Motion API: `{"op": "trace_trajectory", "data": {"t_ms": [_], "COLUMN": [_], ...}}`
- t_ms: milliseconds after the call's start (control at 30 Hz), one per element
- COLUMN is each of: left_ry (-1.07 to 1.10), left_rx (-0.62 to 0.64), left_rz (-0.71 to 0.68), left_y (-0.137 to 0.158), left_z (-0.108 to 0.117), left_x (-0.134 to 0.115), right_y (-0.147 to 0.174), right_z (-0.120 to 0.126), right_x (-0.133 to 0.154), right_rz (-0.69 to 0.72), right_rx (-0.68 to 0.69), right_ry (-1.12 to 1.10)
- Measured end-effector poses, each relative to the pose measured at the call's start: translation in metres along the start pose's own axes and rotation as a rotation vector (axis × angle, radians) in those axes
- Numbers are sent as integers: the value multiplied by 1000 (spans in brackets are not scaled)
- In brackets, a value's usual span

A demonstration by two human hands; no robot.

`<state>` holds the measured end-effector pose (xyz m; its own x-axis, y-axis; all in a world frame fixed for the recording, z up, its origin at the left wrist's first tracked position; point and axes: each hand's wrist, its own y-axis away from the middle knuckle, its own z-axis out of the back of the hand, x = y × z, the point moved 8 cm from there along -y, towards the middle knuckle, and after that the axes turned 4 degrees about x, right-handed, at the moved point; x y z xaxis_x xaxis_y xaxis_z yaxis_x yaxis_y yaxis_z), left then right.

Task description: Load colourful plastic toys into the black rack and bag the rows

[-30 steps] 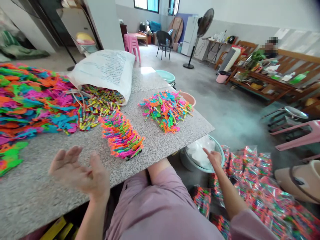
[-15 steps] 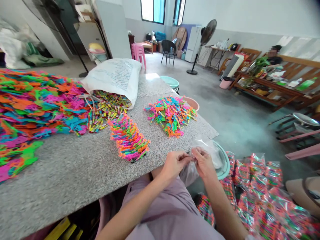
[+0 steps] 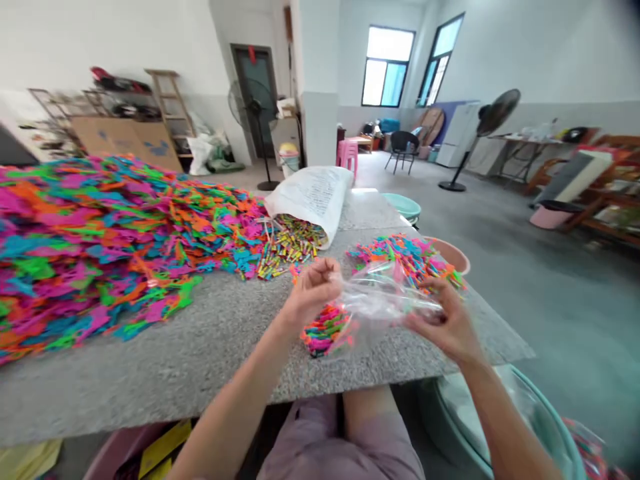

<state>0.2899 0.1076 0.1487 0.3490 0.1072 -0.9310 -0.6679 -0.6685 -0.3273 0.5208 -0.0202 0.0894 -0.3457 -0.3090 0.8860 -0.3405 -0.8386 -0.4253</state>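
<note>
A clear plastic bag (image 3: 375,300) is stretched between my two hands above the table. My left hand (image 3: 316,287) pinches one end of it with closed fingers. At the other end my right hand (image 3: 445,320) grips the bag between thumb and fingers. Behind and below the bag is a row of stacked colourful plastic toys (image 3: 325,330), partly covered by the film and my left hand. Beyond my right hand lies a loose pile of similar bright plastic pieces (image 3: 400,257), some with striped sticks.
A large heap of coloured plastic pieces (image 3: 100,247) covers the left of the granite table (image 3: 210,363). A white sack (image 3: 315,197) spills small yellow tubes (image 3: 285,247). A green tub (image 3: 555,427) with plastic bags stands at lower right, an orange basin (image 3: 453,257) past the table edge.
Both hands have moved from beside the tub up over the table, now farther apart with the clear bag spread between them. The view has turned left.
</note>
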Motion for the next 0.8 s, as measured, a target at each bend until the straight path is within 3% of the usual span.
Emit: {"op": "trace_trajectory", "data": {"t_ms": [33, 67, 133, 167, 200, 233, 333, 400, 467, 633, 800], "left_ry": [-323, -641, -1132, -1287, -1385, -1429, -1418, -1376, -1320, -1145, -942], "left_rx": [50, 21, -119, -228, -333, -399, -400, -401, -420, -498, -624], "left_rz": [-116, -234, -338, -309, -219, -86, 111, 197, 251, 286, 300], "left_y": [-6, -12, -22, -28, -33, -37, -36, -22, 0, 61, 65], "left_z": [12, 28, 63, 84, 107, 130, 168, 179, 180, 160, 167], "left_x": [-23, -44, -64, -65, -58, -44, 10, 44, 69, 109, 148], "right_y": [-27, -52, -90, -106, -124, -142, -163, -157, -143, -98, -92], "right_z": [-8, -14, -37, -56, -82, -115, -197, -219, -221, -198, -203], "right_x": [9, 18, 32, 31, 23, 8, -45, -75, -95, -113, -146], "right_rz": [114, 239, 495, 563, 569, 515, 296, 165, 64, 32, -76], "right_rx": [-23, -100, -312, -360, -311, -158, 223, 288, 288, 263, 145], "right_ry": [126, 237, 449, 513, 544, 562, 538, 491, 427, 266, 255]}}
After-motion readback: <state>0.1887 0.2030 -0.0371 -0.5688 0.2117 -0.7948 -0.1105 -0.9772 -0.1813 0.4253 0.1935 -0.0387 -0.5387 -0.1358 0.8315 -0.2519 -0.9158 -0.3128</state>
